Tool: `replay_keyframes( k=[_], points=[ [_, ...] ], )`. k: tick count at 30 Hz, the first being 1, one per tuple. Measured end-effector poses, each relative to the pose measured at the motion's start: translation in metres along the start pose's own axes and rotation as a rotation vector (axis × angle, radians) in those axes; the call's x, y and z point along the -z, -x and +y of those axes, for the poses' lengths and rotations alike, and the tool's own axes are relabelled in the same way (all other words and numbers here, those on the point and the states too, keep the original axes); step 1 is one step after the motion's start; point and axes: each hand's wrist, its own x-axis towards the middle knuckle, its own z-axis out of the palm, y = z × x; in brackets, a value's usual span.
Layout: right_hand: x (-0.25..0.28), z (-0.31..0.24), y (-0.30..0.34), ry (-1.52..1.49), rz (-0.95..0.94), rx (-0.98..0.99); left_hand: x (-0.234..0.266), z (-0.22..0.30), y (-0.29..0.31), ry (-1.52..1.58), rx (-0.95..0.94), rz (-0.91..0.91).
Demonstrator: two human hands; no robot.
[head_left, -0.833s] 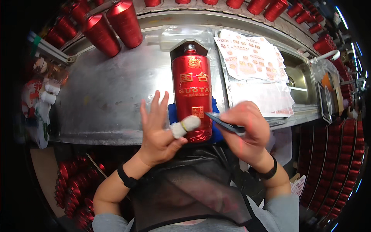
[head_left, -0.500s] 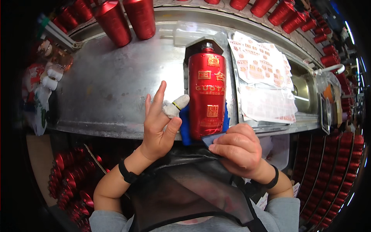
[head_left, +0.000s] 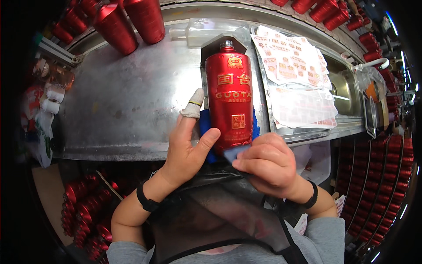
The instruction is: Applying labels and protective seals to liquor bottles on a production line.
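Red bottle: it lies in front of me on the metal table; the red bottle has its capped neck pointing to the far side and its base at the near edge, gold marks on its front.
My left hand: spread, with nothing in it; the left hand is just left of the bottle's lower part, thumb slanting toward its side. I cannot tell whether the thumb touches.
Wrapped finger: my left index finger wears a white finger cover with a thin yellow band, pointing to the far side.
My right hand: fingers curled and pinching; the right hand is near the bottle's base, to its right.
Blade in my pinch: a flat blue-grey tool, blurred, at the base's near edge; contact with the bottle is hard to make out.
Blue cloth: the blue cloth shows on both sides of the bottle's lower half.
Dark rest: a dark angular holder sits behind the neck and shoulders.
Clear box: a transparent box is beyond the neck.
Sheets: white printed sheets are piled to the right, left of the sink.
Other red bottles: two tall ones stand at the far left; racks of more red things fill the near right.
My front: a black see-through apron, with a black band on the left wrist.
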Motion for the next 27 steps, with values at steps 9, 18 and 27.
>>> replay_keyframes(
  k=[9,18,27],
  points=[
    [0.003,0.022,0.041,-0.693,0.350,-1.148,-0.015,0.010,-0.014,0.161,0.092,-0.063],
    [0.003,0.024,0.039,-0.664,0.312,-1.070,-0.003,0.031,-0.023,-0.675,-0.262,-0.180],
    [-0.001,0.026,0.052,-0.787,0.369,-1.053,-0.006,0.039,-0.011,-0.868,-0.398,-0.284]
  ],
)
